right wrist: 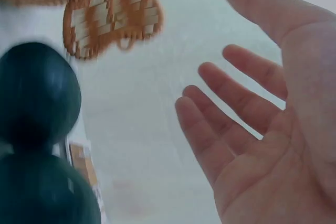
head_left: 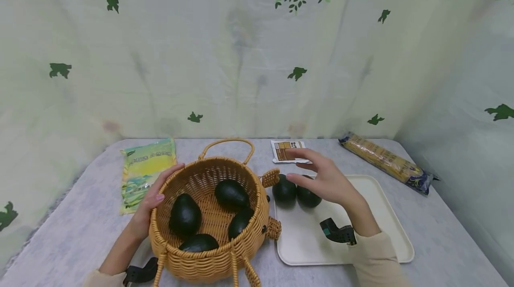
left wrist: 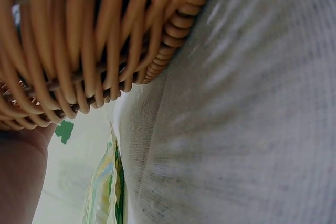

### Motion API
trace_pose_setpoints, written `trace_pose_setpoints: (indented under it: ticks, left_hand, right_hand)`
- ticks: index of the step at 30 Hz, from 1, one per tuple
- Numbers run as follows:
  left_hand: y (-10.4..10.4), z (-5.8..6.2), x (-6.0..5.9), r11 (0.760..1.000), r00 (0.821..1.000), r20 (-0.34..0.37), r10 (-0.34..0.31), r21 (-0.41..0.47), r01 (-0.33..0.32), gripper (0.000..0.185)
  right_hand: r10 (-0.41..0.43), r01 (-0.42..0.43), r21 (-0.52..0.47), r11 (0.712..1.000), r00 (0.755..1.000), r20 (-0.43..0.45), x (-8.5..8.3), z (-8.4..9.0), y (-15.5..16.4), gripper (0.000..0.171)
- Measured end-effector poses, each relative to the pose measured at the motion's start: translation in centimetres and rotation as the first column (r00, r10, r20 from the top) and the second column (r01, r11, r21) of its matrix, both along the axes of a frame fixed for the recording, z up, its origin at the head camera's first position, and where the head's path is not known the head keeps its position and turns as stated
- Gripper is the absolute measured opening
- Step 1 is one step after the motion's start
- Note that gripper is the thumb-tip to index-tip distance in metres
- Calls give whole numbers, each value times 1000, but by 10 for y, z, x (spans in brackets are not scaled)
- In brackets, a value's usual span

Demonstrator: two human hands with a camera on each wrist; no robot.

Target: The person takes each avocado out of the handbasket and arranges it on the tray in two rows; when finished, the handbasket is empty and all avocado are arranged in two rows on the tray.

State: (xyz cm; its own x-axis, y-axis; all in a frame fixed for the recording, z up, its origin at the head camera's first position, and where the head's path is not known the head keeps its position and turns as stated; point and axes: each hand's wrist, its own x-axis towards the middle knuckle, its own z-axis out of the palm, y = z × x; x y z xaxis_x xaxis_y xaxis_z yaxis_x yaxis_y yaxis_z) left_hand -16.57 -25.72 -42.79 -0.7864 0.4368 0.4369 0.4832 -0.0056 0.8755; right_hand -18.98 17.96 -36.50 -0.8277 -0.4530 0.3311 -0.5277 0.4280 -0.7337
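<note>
Basket [head_left: 209, 224] nearest, wicker, on grey cloth [head_left: 72, 233], with four dark avocados in it [head_left: 185, 215]. Left hand [head_left: 146, 209] lies against the basket's left wall, fingers curved over the rim, thumb side hidden; looks like a steadying hold so the basket stays put. Left wrist view shows only weave and cloth, so how tight the hold is I can't tell.

Right hand [head_left: 327, 180] hovers over the tray [head_left: 385, 233], palm down, fingers spread and relaxed, holding nothing; the right wrist view confirms an empty palm. It sits just above the two avocados on the tray [head_left: 284, 190], near but not touching as far as I can see. Those two stand side by side at the tray's near-left corner, just beside the basket's small side handle [head_left: 271, 177], close for a short reach.

Farther back: green-yellow bag [head_left: 146, 171] flat to the left of the basket, print too blurred to read. Small white packet [head_left: 287, 151] behind the tray, brown label, text unreadable. Long pasta pack [head_left: 385, 162] lies diagonal at back right, writing illegible. Leaf-print curtain [head_left: 241, 55] behind.
</note>
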Motion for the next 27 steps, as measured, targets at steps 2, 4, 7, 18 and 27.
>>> trace_pose_setpoints:
  ticks: [2,4,7,18,27]
  left_hand:
    - [2,0,-1,1000,1000,-3,-16,8,16,66]
    - [3,1,-2,1000,1000,-2,-21,10,21,66]
    - [3,2,-1,1000,1000,8,-5,0,5,66]
    - [-1,2,0,999,999,37,32,-30,-31,67]
    - [1,3,2,999,999,33,27,-21,-26,66]
  right_hand:
    - [16,-16,-11,1000,1000,-1,1,4,-6,57]
    - [41,-41,-15,999,999,-7,1,8,-13,55]
    - [79,-79,-5,997,997,-15,1,16,-25,54]
    - [240,-240,10,971,970,32,-1,41,-70,57]
    - [339,-339,96,936,941,16,-7,61,-98,63]
